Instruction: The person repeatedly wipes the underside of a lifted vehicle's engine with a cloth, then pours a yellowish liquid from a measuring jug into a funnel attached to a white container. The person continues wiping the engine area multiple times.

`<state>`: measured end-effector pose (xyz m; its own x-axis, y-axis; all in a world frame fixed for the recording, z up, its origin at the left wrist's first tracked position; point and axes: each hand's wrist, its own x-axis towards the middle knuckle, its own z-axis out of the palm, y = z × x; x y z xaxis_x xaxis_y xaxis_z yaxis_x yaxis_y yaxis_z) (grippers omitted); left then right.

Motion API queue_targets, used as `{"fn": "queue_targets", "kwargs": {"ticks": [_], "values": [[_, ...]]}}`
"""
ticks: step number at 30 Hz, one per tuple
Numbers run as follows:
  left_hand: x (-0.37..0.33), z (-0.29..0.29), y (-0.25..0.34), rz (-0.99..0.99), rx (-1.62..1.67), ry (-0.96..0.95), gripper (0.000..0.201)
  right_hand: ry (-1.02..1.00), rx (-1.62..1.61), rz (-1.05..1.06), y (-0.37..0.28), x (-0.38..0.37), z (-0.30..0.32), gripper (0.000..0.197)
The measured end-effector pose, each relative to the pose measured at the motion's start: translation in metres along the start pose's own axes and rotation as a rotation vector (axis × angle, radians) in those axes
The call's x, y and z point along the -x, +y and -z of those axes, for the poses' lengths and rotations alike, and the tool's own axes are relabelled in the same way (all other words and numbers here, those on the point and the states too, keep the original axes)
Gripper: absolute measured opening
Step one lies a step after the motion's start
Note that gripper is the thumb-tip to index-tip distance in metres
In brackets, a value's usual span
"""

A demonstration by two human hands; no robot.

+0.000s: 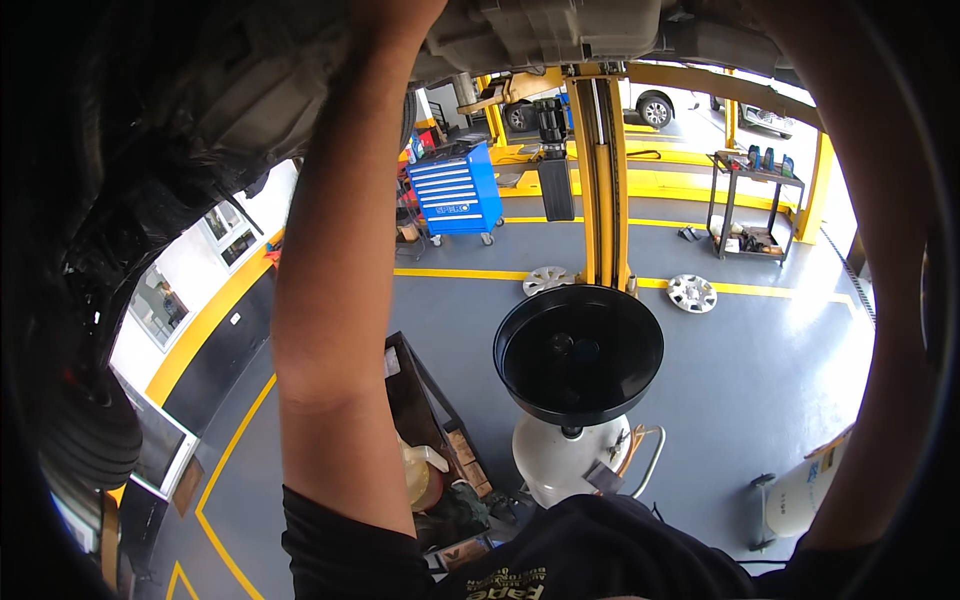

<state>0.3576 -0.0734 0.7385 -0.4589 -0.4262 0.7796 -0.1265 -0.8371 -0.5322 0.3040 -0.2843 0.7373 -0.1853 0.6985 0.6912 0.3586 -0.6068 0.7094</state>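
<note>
Both my arms reach up past the top edge of the head view, so neither hand shows. My left forearm (345, 190) rises left of the middle, against the underbody (540, 25) of a raised car. My right forearm (900, 200) goes up along the dark right rim. What either hand touches or holds is hidden. Below the car stands a waste-oil drainer, with a wide black drain pan (580, 350) on top of a white tank (545, 465). Dark liquid seems to lie in the pan, with two small round shapes in it.
A yellow lift post (605, 180) stands behind the pan, with two wheel covers (692, 293) on the floor. Beside my left elbow is a dark trolley (405, 400) holding a jug (420, 470). Farther off are a blue tool chest (455, 190), a black cart (757, 180) and a white cylinder (800, 495).
</note>
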Motion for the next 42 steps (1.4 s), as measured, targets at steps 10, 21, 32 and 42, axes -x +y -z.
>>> {"fn": "queue_targets", "kwargs": {"ticks": [10,21,32,42], "values": [[0.002,-0.003,-0.008,0.082,0.061,0.029,0.030,-0.011,-0.030,-0.028,0.007,0.021,-0.002,0.029],[0.015,-0.005,-0.021,-0.143,-0.285,-0.007,0.036,-0.030,-0.056,-0.053,0.011,0.037,0.006,0.028],[0.021,-0.006,-0.034,-0.164,-0.353,-0.093,0.041,-0.048,-0.058,-0.076,0.016,0.053,0.006,0.028],[0.024,-0.008,-0.034,-0.140,-0.347,-0.085,0.040,-0.055,-0.060,-0.075,0.016,0.062,0.003,0.027]]}}
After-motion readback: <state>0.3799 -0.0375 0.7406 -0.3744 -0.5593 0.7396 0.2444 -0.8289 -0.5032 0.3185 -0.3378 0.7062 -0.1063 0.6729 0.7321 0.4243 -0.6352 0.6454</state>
